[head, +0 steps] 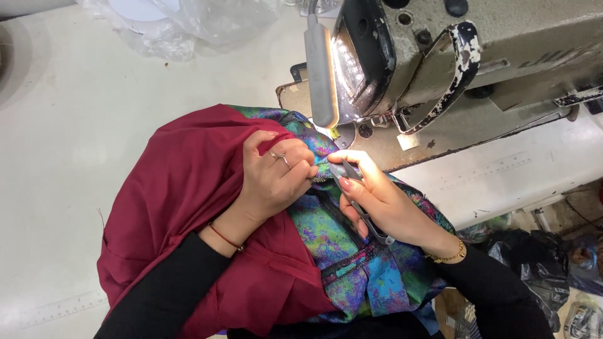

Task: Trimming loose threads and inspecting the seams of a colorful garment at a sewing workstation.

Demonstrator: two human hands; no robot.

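A garment lies bunched in front of me, dark red lining (182, 207) on the left and multicoloured blue-green-purple patterned fabric (352, 263) on the right. My left hand (273, 179), with rings and a red cord bracelet, pinches the fabric at the seam where the two cloths meet. My right hand (383, 201), with a gold bracelet, holds small grey thread snips (358, 194) whose tip points at that same seam, right beside the left fingers. Both hands sit just in front of the needle area of an old grey sewing machine (477, 69).
The sewing machine's lamp (321, 69) shines down on the seam. The white table (75, 125) carries crumpled clear plastic bags (182, 25) at the back and a printed ruler strip (59, 309) at the near left. Dark bags (534, 251) lie on the floor at the right.
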